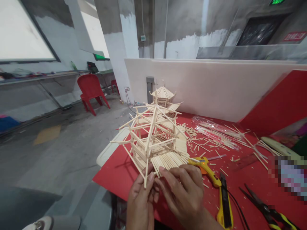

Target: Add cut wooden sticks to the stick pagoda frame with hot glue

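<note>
A model pavilion made of thin wooden sticks (155, 137) stands on the red table (120, 175). My left hand (141, 198) is closed, pinching a loose stick at the model's near edge. My right hand (184, 191) lies next to it, fingers curled, fingertips pressing on the model's sloping stick roof panel. A smaller stick tower (163, 95) stands behind the big model.
A yellow glue gun (206, 167) lies right of my hands, with a yellow-and-black cutter (224, 204) and pliers (266, 207) nearer the front. Loose sticks and a clear plastic bag of sticks (216, 131) lie scattered at the right. A red chair (91, 91) stands on the floor at left.
</note>
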